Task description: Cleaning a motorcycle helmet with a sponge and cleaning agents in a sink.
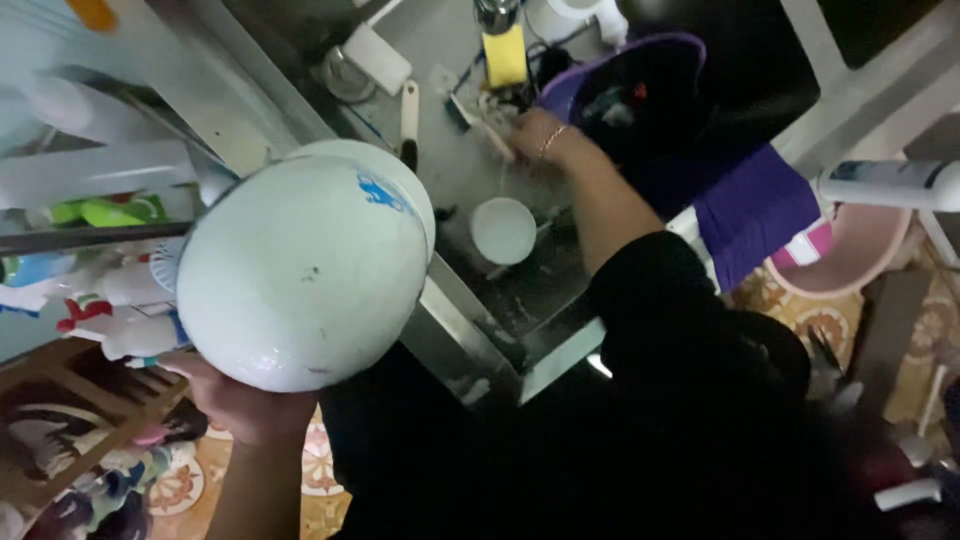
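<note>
My left hand (248, 405) holds up a large white bowl (300, 270) from below, at the lower left. The bowl's rounded underside faces the camera and carries a small blue mark near the rim. My right hand (535, 135), with a thin bracelet on the wrist, reaches into the metal sink (470, 330). Its fingers curl at a pale, blurred item near the tap; what it grips is unclear. A small white bowl (503, 230) sits in the sink just below that hand.
A yellow sponge (505, 55) and a white-handled brush (408, 108) lie by the tap. A purple basin (660, 50) and purple cloth (755, 205) flank the sink, beside a pink basin (850, 262). Spray bottles (120, 300) and a wooden rack (60, 400) stand left.
</note>
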